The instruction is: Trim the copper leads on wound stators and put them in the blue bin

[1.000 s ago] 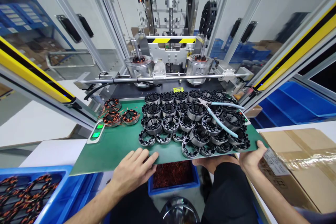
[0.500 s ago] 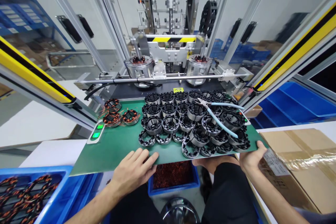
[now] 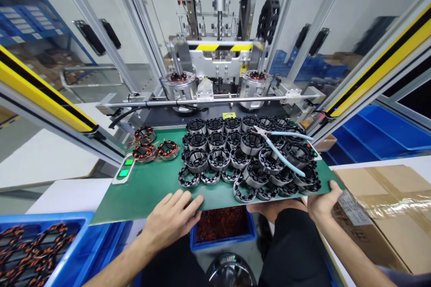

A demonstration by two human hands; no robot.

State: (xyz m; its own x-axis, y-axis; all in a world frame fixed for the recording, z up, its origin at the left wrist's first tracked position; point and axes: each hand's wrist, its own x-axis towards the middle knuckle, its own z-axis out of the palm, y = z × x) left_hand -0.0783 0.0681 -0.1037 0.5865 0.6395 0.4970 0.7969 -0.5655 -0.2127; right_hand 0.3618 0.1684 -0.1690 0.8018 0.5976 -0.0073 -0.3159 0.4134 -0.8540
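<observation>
My left hand point(image 3: 173, 213) rests palm down on the front edge of a green work surface point(image 3: 144, 195), its fingers loosely bent and the thumb apart, holding nothing. At the front right corner my right hand point(image 3: 322, 202) has its thumb on top of the edge, with the other fingers mostly hidden beneath. Between and beyond the hands stand several stator cores point(image 3: 218, 158), steel rings with black insulation, some stacked. Blue-handled cutting pliers point(image 3: 284, 161) lie across the stacks on the right. Several stators wound with copper wire point(image 3: 167, 149) sit at the back left.
Ahead is a machine holding two metal cylinder fixtures point(image 3: 180, 92), behind a horizontal bar point(image 3: 215, 99). Yellow-black posts point(image 3: 50, 94) flank the sides. A blue bin of wound stators point(image 3: 81, 219) stands left, a cardboard box point(image 3: 380, 184) right. Below is a blue bin of reddish scraps point(image 3: 224, 244).
Both hands stay where they were, and the stators and pliers have not moved. I see no clear difference on the work surface.
</observation>
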